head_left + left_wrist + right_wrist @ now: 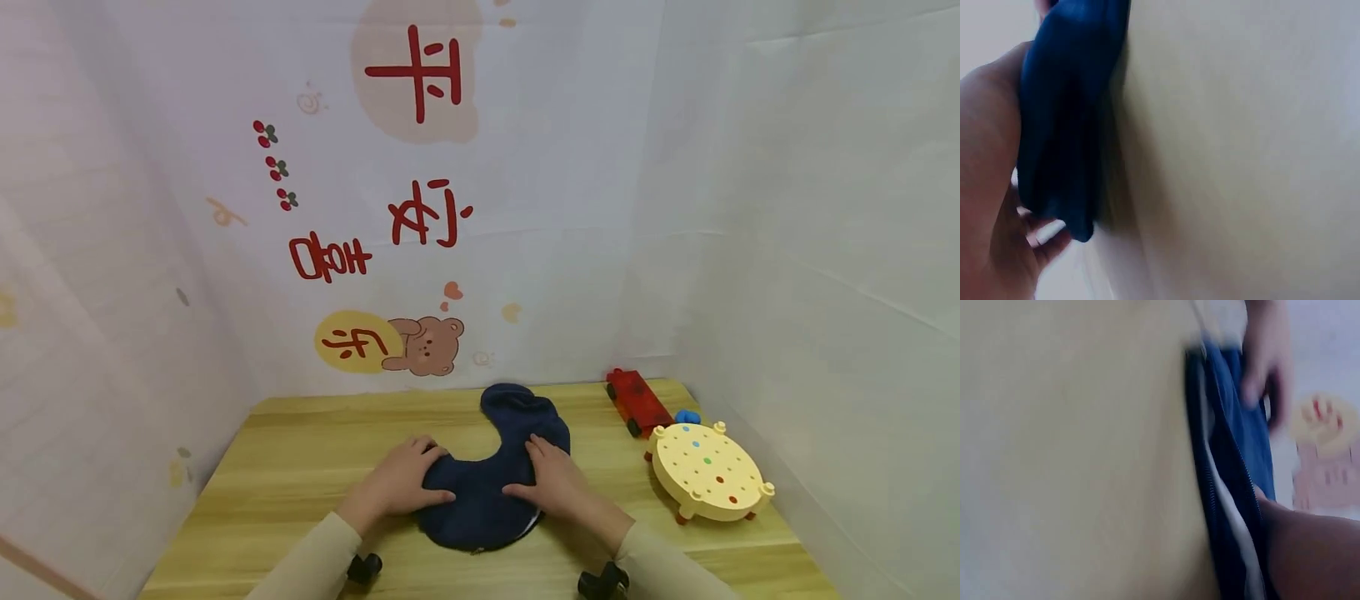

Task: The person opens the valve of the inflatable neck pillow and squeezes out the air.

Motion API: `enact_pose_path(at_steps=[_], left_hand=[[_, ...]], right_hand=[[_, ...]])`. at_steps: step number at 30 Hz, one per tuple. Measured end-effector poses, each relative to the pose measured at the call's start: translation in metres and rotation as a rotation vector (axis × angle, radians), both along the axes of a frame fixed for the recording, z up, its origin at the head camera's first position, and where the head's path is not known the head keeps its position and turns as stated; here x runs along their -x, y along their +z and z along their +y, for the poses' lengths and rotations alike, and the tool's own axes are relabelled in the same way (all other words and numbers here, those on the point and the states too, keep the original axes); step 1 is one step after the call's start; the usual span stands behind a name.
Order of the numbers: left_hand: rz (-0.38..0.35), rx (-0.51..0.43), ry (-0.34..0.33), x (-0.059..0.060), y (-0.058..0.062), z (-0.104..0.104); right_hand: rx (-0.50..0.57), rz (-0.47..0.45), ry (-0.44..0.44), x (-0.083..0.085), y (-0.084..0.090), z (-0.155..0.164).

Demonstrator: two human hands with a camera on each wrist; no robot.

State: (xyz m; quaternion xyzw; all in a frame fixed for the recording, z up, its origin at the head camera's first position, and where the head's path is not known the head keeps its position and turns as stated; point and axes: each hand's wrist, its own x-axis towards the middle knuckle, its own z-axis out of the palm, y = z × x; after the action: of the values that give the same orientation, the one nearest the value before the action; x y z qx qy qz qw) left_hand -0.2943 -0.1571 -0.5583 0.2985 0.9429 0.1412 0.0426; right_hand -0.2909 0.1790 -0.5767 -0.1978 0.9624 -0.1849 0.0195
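Note:
A navy-blue, curved cloth cover like that of a U-shaped neck pillow (pixel 480 500) lies on the wooden table, its narrow far end bending up and back. My left hand (pixel 397 477) rests on its left end, thumb spread across the cloth and fingers at the inner edge. On the right side, my right hand (pixel 558 482) presses on the cloth with thumb and fingers spread apart. The right wrist view shows an unfastened zipper (pixel 1211 487) along the cover's near edge, with a white strip inside the gap. In the left wrist view the fingertips (pixel 1054 245) reach beyond the cloth.
At the right of the table sits a round pale-yellow toy stool (pixel 708 471) with short legs and coloured dots. Behind it are a red toy car (pixel 639 403) and a small blue object (pixel 687 417). White printed curtains (pixel 562 250) enclose the table's back and sides.

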Motion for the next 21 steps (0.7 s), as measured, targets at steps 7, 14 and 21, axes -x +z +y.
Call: enact_pose_path(at_steps=[7,14,21], left_hand=[[-0.038,0.091,0.056,-0.067,0.003,0.038],[-0.025,-0.008,-0.072,-0.071,0.008,0.063],[0.080,-0.115,-0.109,0.002,0.022,0.040]], right_hand=[[-0.063,-0.039,0.213,0.055,0.013,0.029],[-0.057,0.182,0.182,0.035,0.015,0.021],[0.190,0.100,0.123,-0.030,0.013,0.006]])
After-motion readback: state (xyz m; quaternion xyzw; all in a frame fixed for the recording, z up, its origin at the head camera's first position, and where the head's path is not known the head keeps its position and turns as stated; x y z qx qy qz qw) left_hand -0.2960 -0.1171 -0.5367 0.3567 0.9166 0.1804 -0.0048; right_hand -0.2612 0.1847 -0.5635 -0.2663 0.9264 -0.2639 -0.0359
